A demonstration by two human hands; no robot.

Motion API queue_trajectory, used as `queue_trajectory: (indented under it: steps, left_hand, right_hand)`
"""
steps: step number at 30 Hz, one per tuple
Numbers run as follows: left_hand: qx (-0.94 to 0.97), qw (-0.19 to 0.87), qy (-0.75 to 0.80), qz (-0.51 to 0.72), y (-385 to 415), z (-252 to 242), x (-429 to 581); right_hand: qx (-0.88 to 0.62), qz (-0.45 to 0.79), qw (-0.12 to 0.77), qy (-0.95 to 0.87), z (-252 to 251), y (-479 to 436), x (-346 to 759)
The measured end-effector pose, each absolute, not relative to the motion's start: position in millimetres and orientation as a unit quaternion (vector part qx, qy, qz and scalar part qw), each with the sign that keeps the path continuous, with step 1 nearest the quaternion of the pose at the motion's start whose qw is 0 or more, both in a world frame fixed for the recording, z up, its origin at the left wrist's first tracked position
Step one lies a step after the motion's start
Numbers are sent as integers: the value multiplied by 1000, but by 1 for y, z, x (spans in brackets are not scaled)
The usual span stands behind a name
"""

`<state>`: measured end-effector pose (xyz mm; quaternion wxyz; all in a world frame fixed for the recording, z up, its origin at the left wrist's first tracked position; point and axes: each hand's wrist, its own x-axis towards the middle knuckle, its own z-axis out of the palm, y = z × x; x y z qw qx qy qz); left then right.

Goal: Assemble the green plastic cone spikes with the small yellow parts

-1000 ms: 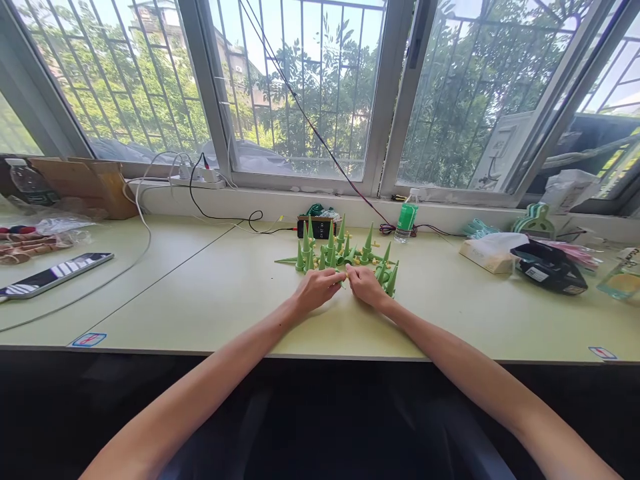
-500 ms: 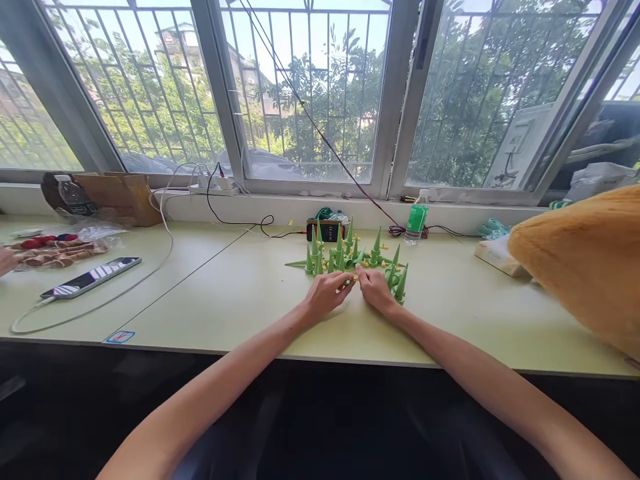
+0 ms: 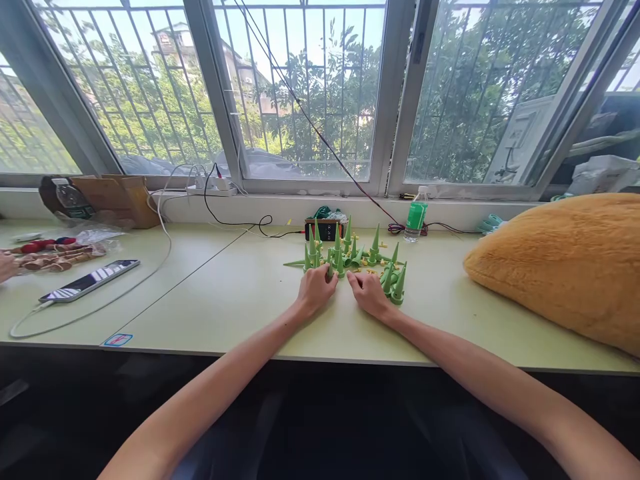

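My left hand (image 3: 316,290) is closed at the near edge of a cluster of green plastic watering spikes (image 3: 375,248), its thumb and fingers around one green spike (image 3: 330,271). Just to the right, my right hand (image 3: 370,293) rests low over the table with its fingers curled in. Whatever its fingertips pinch, if anything, is too small to make out. Beside that hand, more green spikes (image 3: 399,287) stand upright on their round bases. Small yellow valve pieces (image 3: 371,271) lie among the spikes, and some spikes lie on their sides.
Behind the spikes a phone (image 3: 327,231) leans upright, near a green-labelled bottle (image 3: 416,217). An orange plush cushion (image 3: 560,273) covers the right side. At left are a charging phone (image 3: 90,281), its white cable, wooden pieces (image 3: 60,260) and another person's hand (image 3: 7,265).
My hands have moved apart from where they met around a small yellow piece. The left one has gone left onto a green spike. The cushion has come further in from the right.
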<state>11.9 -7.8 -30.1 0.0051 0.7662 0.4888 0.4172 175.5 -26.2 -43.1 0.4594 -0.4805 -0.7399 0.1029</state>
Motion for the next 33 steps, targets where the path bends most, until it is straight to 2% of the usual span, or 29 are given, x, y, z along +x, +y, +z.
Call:
queue_trajectory:
  steps: [7,21,25,33]
  left_hand:
    - [767,41,499,401,-7,-28,10]
    - [761,70,488,422,-8,-26,12]
    - [753,87,484,436,-6,-26,11]
    - [753,89,477,444,-8,-28,13]
  right_hand:
    - [-494,122,445,-737,-40,-31,175]
    - [-479,83,419,-767,-41,-29,177]
    - [-497,93,427,-750,-34,-15,168]
    - [-540,117,382,-741,-34,18,156]
